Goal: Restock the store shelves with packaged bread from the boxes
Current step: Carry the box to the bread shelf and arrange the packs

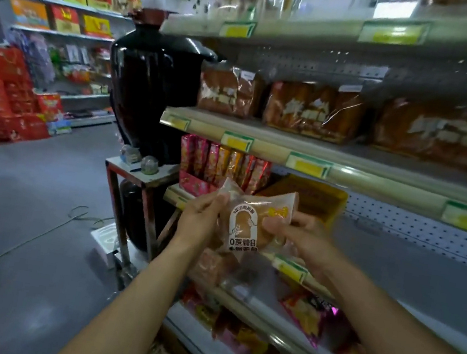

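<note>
Holding a bread pack [251, 221] up before the shelves [321, 163], the left hand [200, 220] and right hand [298, 234] pinch its side edges. Its wrapper is clear, showing a golden-brown bun behind a white arch label with dark print and a yellow mark.

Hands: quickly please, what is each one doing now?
Left hand: pinches the left edge of the bread packet.
Right hand: grips the right side of the same bread packet.

Floor: smooth grey floor [50, 177]
Urn: tall glossy black ceramic urn [148, 85] on metal stand [145, 180]
Left of urn: stacked red gift boxes [1, 101]
</note>
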Motion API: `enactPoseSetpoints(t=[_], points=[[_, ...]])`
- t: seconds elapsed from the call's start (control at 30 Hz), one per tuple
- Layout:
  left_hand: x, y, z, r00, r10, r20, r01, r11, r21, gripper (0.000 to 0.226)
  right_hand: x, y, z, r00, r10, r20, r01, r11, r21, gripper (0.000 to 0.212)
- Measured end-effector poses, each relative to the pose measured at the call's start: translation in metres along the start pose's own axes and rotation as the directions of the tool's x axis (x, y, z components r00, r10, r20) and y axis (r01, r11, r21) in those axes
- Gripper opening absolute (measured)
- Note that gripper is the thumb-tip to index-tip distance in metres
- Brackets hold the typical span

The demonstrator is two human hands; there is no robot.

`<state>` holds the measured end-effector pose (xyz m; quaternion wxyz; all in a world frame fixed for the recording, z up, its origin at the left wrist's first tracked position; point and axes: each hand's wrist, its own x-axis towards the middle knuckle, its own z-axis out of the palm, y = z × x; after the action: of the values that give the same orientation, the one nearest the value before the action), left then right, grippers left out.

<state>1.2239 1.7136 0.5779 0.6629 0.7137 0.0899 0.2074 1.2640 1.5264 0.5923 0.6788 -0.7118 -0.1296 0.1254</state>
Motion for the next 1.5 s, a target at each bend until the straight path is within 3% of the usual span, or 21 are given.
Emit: enactPoseSetpoints(t=[0.1,0.2,0.37,0.6,0.8,0.9,0.97,1.23,1.37,1.43,1.5], points=[[-0.001,0.027,0.031,0.999,-0.020,0.045,0.022,0.999,-0.042,0.029,-0.008,-0.020,-0.034,0.998,-0.035,-0.042,0.032,0.998,-0.055,0.016],[-0.002,0.051,0.068,0.993,0.072,0.089,-0.067,0.996,-0.054,0.032,-0.018,-0.041,-0.073,0.994,-0.074,-0.080,0.063,0.990,-0.130,0.016],[-0.010,0.099,0.140,0.970,0.119,0.211,-0.095,0.988,-0.120,0.029,-0.041,-0.075,-0.145,0.987,-0.141,-0.080,0.118,0.962,-0.244,0.020],[-0.024,0.150,0.241,0.921,0.231,0.314,-0.169,0.963,-0.212,0.031,-0.070,-0.114,-0.247,0.952,-0.192,-0.240,0.119,0.951,-0.286,0.050],[-0.021,0.156,0.302,0.952,0.151,0.267,-0.055,0.940,-0.336,0.022,-0.085,-0.129,-0.338,0.890,-0.243,-0.387,0.163,0.960,-0.228,0.048],[-0.018,0.151,0.321,0.969,0.134,0.210,-0.041,0.918,-0.394,0.036,-0.080,-0.128,-0.378,0.818,-0.262,-0.512,0.149,0.957,-0.250,0.027],[-0.018,0.149,0.332,0.974,0.127,0.189,-0.031,0.896,-0.443,0.053,-0.068,-0.122,-0.399,0.809,-0.232,-0.541,0.086,0.956,-0.282,0.033],[-0.003,0.139,0.359,0.987,0.058,0.149,0.016,0.891,-0.453,0.079,-0.021,-0.094,-0.430,0.845,-0.039,-0.534,-0.120,0.958,-0.261,0.067],[0.007,0.132,0.367,0.979,0.053,0.198,0.044,0.890,-0.455,0.071,-0.008,-0.096,-0.438,0.808,-0.166,-0.565,-0.034,0.945,-0.326,0.069],[0.009,0.129,0.371,0.974,0.052,0.219,0.059,0.881,-0.469,0.059,-0.004,-0.095,-0.440,0.793,-0.189,-0.580,-0.021,0.942,-0.335,0.075],[0.010,0.127,0.373,0.972,0.058,0.227,0.062,0.871,-0.488,0.051,0.000,-0.093,-0.442,0.792,-0.173,-0.585,-0.035,0.944,-0.328,0.067]])
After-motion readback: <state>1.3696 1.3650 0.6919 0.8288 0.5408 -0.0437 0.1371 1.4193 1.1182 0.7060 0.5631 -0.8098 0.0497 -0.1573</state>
